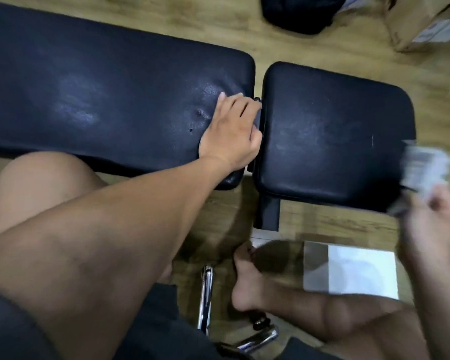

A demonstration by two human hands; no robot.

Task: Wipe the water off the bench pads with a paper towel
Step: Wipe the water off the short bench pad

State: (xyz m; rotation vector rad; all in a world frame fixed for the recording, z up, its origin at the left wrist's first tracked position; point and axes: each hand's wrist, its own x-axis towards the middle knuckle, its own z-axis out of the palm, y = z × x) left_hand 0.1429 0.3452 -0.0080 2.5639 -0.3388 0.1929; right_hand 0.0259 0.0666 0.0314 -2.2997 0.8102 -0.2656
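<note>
Two black bench pads lie side by side. The long back pad (102, 94) fills the left and shows wet sheen and droplets near its right end. The shorter seat pad (330, 136) lies to its right, with faint damp patches. My left hand (231, 131) rests on the right end of the long pad, its fingers curled over the edge into the gap between the pads. My right hand (431, 219), blurred, holds a crumpled paper towel (424, 167) at the seat pad's right front corner.
The bench stands on a wooden floor. My knees and a bare foot (247, 279) are below the pads, next to a chrome bar (207, 294). A white sheet (359, 271) lies on the floor. A black bag (299, 11) and a cardboard box (424, 22) sit at the back.
</note>
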